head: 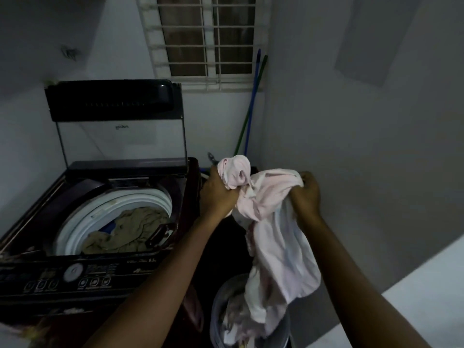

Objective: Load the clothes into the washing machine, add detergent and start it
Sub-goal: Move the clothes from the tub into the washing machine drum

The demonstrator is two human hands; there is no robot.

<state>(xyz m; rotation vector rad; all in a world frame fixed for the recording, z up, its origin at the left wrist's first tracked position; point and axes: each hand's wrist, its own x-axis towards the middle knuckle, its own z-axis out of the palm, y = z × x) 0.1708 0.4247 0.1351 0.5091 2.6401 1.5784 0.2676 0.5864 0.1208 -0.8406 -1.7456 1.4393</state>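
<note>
Both hands are closed on a pale pink, thin cotton garment (276,237) held up to the right of the dark maroon top-loading washing machine (105,267): the left hand (219,194) has a bunched fistful of its upper edge, and the right hand (305,194) pinches the other corner with curled fingers. The cloth hangs between them, its tail trailing down into the round grey plastic laundry basket (278,330) below, where more light-coloured clothes lie. The machine's glass lid (120,121) stands open and the white-rimmed drum (120,209) already holds an olive-green crumpled garment (130,229) over something blue. To do this step well, I judge the garment should be lifted until its tail clears the basket rim, then carried left over the drum mouth and dropped loosely instead of as a tight ball, so the load stays even. Care is needed that no fold drapes over the drum rim or snags the lid.
</note>
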